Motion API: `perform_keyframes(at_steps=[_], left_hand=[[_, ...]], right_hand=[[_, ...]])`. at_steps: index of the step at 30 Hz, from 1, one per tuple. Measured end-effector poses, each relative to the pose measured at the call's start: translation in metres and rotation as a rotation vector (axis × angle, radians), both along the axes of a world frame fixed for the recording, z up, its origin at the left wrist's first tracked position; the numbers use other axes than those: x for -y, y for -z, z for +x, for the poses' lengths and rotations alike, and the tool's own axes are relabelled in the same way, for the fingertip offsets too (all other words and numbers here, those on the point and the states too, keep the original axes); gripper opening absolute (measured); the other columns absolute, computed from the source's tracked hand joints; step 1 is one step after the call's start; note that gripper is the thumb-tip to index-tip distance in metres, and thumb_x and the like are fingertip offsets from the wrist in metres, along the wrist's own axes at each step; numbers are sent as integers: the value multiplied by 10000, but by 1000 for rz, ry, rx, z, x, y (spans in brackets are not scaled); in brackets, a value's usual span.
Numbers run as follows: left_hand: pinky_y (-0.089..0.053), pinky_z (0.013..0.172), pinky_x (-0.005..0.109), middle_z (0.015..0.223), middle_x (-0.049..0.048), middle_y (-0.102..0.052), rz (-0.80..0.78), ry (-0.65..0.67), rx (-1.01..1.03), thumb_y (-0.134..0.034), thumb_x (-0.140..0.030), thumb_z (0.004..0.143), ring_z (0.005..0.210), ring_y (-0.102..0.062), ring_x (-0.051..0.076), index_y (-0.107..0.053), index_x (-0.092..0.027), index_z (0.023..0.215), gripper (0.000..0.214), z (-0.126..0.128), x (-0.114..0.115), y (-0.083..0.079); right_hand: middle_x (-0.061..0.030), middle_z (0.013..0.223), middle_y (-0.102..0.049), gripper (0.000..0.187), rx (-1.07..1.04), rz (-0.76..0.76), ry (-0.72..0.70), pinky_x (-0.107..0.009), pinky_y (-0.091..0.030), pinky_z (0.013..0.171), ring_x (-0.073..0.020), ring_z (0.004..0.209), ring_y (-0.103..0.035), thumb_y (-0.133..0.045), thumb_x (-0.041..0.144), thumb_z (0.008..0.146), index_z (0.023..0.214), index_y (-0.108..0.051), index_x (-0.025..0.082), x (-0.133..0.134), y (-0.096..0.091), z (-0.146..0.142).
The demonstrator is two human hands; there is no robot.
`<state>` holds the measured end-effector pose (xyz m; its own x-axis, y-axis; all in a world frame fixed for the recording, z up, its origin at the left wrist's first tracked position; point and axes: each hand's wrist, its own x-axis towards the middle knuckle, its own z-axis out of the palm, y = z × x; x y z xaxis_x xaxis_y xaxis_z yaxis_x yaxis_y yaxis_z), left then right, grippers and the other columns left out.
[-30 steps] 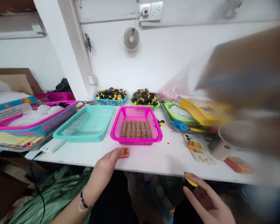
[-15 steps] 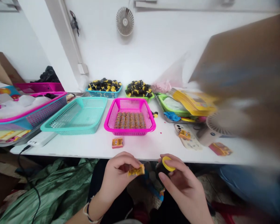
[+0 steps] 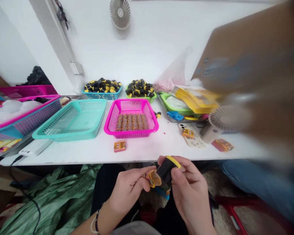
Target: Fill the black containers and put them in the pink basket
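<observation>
My left hand (image 3: 126, 187) pinches a small yellow-orange printed sleeve (image 3: 155, 178), whose mouth gapes open toward the right. In my right hand (image 3: 192, 187) is a small black canister (image 3: 164, 170) with a yellow lid, held tilted. The canister's lower end is right beside the sleeve's mouth; whether they touch I cannot tell. Both hands are in front of the table's near edge, above the lap. Behind them on the table lies a small stack of orange printed sleeves (image 3: 119, 146). A pink basket (image 3: 107, 126) holds rows of wrapped canisters (image 3: 132, 122).
A turquoise basket (image 3: 39, 133) stands left of the pink one. Behind are a blue basket (image 3: 105, 96) and a green basket (image 3: 153, 98) heaped with black-and-yellow canisters. At right are a phone (image 3: 196, 140), a small fan (image 3: 221, 119) and a large cardboard box (image 3: 235, 49).
My hands have drawn together, bringing canister and sleeve side by side. The sleeve looked flat before and now gapes open. The canister has tilted, and the view has shifted slightly.
</observation>
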<state>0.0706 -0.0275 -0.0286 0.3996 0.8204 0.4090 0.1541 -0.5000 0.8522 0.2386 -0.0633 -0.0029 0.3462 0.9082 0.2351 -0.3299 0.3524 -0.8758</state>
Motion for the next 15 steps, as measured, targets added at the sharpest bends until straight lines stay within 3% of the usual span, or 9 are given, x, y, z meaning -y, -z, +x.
perform_keyframes(at_steps=[3,8,10,13,15], left_hand=[[-598,774,180,657,-9,-779,11,14,-4,-565,-231,999,759,-795,168,-773,-198,1236,318,-2,0,1],[-594,733,179,852,34,-843,65,-120,27,-600,-291,995,738,-788,163,-794,-192,1189,292,-6,1,-6],[-592,684,181,832,32,-843,75,-150,13,-615,-274,982,649,-761,146,-814,-197,1142,266,-6,1,-12],[-584,629,164,767,17,-833,35,-150,42,-690,-208,916,577,-727,123,-834,-195,1078,217,-3,1,-21],[-601,667,159,843,25,-845,-47,-112,157,-762,-170,847,664,-765,136,-827,-192,1091,253,-1,2,-24]], right_hand=[[-79,905,-842,247,5,-23,-41,-294,-660,718,-226,819,-818,-864,406,797,951,-774,236,-1,3,-5],[-46,987,-836,144,60,52,17,-278,-646,828,-204,947,-807,-886,263,775,865,-774,248,-3,9,-9],[-24,1006,-831,165,91,85,45,-252,-639,840,-184,971,-799,-893,189,753,836,-770,260,-3,10,-10],[-6,1032,-825,226,131,104,41,-208,-628,827,-161,990,-790,-895,128,731,843,-778,285,-3,11,-10],[-10,1051,-811,241,185,120,24,-195,-622,831,-156,1001,-780,-908,128,711,847,-792,290,-3,11,-8]])
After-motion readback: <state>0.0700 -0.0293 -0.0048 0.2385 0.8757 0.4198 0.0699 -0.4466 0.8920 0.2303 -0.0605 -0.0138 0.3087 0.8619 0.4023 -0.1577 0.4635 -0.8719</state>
